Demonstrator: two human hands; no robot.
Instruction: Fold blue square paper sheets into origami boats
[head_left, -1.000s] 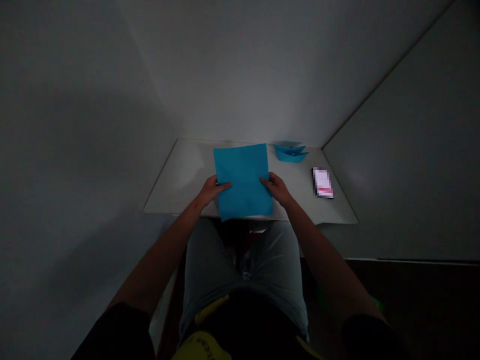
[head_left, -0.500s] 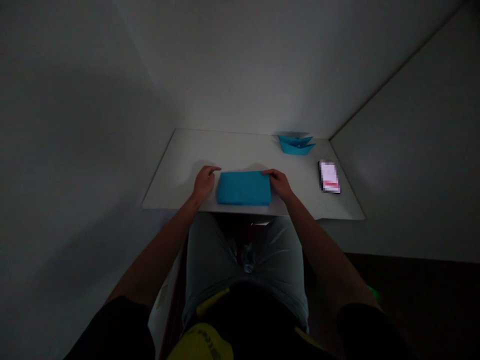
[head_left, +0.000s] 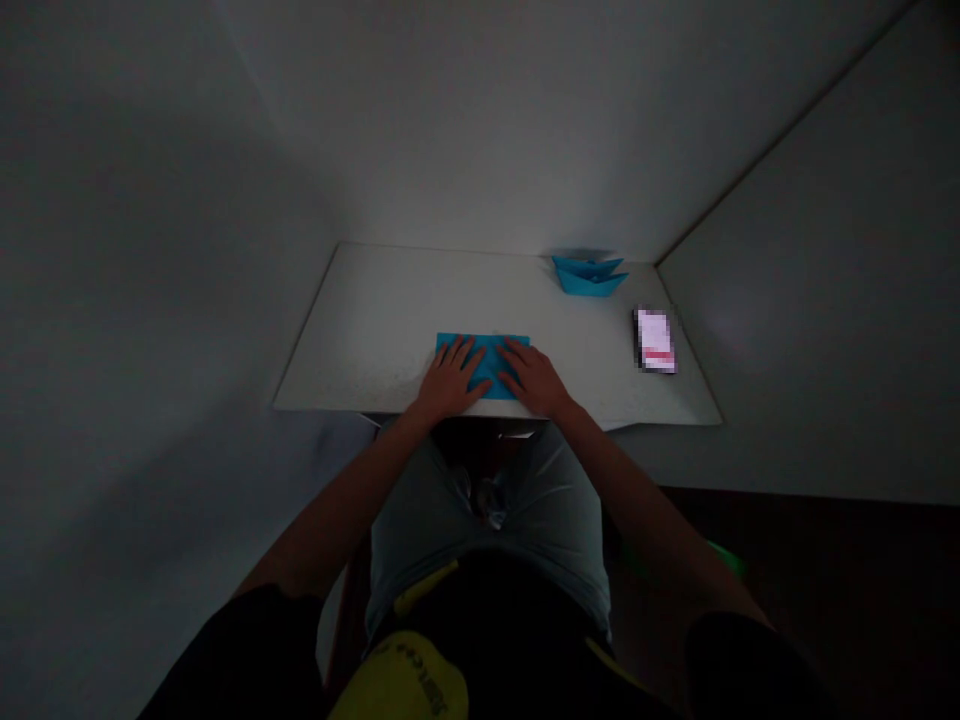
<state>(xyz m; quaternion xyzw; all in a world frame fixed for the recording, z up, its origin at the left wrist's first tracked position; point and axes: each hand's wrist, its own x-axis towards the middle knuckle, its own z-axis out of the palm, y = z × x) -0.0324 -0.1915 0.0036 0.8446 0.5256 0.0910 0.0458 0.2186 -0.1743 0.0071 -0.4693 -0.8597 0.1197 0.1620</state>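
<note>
A folded sheet of blue paper (head_left: 491, 362) lies flat near the front edge of the white table. On its left part rests my left hand (head_left: 450, 378), palm down with fingers spread. My right hand (head_left: 534, 378) presses on the right part in the same way, fingers stretched out and apart. Between the two hands a strip of the paper shows, along with its far edge; the hands cover much of both sides.
At the table's back right stands a blue paper boat (head_left: 589, 277). A phone (head_left: 655, 340) with a lit, pixelated screen lies near the right edge of the white table (head_left: 390, 300). Walls (head_left: 480, 130) border the table at the back and sides.
Both hands have moved inward onto the paper. The left was beside it and the right held its far right corner; now both lie flat on top. The paper lies flatter.
</note>
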